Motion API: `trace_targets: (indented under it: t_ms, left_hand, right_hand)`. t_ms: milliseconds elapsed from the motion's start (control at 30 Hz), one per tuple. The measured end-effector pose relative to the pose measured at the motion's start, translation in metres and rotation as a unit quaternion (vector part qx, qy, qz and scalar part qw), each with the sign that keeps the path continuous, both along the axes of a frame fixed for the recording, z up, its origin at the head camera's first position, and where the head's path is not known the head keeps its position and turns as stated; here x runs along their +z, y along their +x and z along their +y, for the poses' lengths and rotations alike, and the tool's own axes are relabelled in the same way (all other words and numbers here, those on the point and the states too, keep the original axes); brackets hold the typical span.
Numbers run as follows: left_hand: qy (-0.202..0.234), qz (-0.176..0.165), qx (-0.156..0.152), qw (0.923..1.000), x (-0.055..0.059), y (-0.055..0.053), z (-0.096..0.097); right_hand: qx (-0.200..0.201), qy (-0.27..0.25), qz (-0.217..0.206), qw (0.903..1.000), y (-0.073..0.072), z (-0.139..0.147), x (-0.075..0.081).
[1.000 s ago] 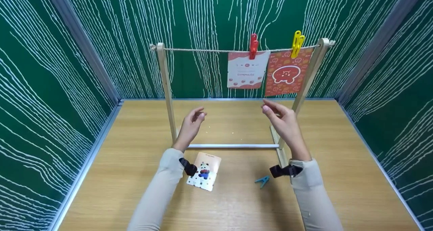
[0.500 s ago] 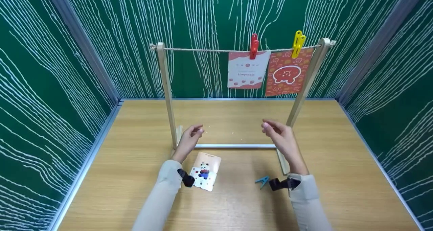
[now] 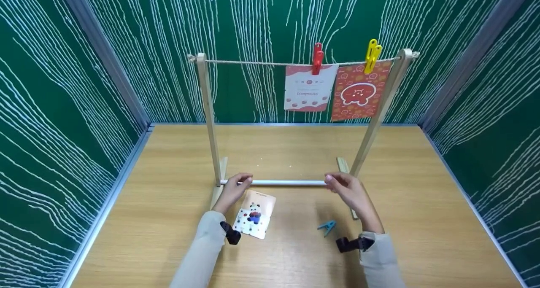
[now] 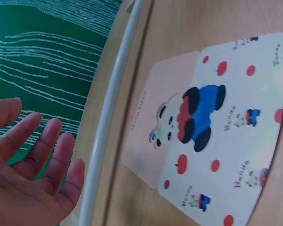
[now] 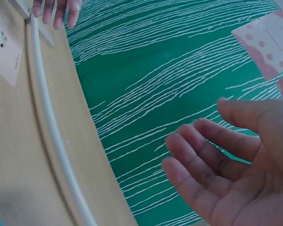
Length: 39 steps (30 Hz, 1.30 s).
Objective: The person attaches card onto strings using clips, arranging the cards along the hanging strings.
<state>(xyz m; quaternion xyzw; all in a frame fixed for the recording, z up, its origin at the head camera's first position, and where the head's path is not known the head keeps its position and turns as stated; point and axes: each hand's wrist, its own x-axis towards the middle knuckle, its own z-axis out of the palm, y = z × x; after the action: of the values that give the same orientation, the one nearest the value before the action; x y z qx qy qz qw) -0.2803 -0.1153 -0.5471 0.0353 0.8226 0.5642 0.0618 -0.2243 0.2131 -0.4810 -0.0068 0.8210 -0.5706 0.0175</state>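
Observation:
My left hand (image 3: 233, 192) hovers near the left end of the rack's white bottom bar (image 3: 291, 182), its fingers loosely bent around nothing. Just beside it on the table lies a panda card (image 3: 255, 215), pink at one end and white with red dots at the other. My right hand (image 3: 349, 192) is by the bar's right end, also holding nothing; the right wrist view shows its fingers relaxed and spread. Below and left of that hand rests a small blue clothespin (image 3: 327, 226). Neither hand touches the card or the clothespin.
A wooden rack (image 3: 207, 119) carries a rope (image 3: 249, 63) across its top. From the rope hang a white strawberry card (image 3: 307, 95) under a red clothespin (image 3: 317, 59) and a red patterned card (image 3: 358, 106) under a yellow clothespin (image 3: 372, 57). Green walls (image 3: 177, 18) enclose the table.
Both hands have come down and toward the person, from above the bar to about its level. The cards, clothespins and rack have stayed where they were.

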Motion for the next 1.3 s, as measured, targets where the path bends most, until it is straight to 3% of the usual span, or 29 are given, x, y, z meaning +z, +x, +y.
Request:
trace_targets:
  t_ms: [133,333,500,667,900,1033,1167,1300]
  left_hand:
    - [0.004,0.0,-0.005,1.0,-0.012,0.003,-0.003]
    - [0.014,-0.033,0.0,0.9994,-0.028,0.005,-0.007]
    - [0.006,-0.066,0.009,0.9978,-0.034,0.006,-0.009]
    - [-0.002,-0.074,0.016,0.9971,-0.037,0.007,-0.01]
    - [-0.013,-0.075,0.022,0.9969,-0.044,0.005,-0.011]
    - [-0.011,-0.092,0.02,0.9955,-0.046,0.004,-0.014]
    - [0.013,-0.11,0.026,0.9935,-0.046,0.003,-0.014]
    - [0.009,-0.125,0.032,0.9916,-0.043,0.004,-0.012]
  right_hand:
    - [0.014,0.005,-0.027,0.9995,0.006,0.002,-0.014]
    - [0.048,0.016,-0.045,0.9977,0.015,0.006,-0.033]
    - [0.084,0.02,-0.064,0.9942,0.023,0.012,-0.044]
    - [0.102,0.02,-0.091,0.9904,0.028,0.016,-0.054]
    - [0.065,0.065,-0.138,0.9861,0.033,0.018,-0.067]
    - [0.046,0.082,-0.16,0.9826,0.033,0.019,-0.074]
    - [0.061,0.085,-0.154,0.9825,0.035,0.021,-0.082]
    - [0.06,0.082,-0.168,0.9807,0.038,0.022,-0.086]
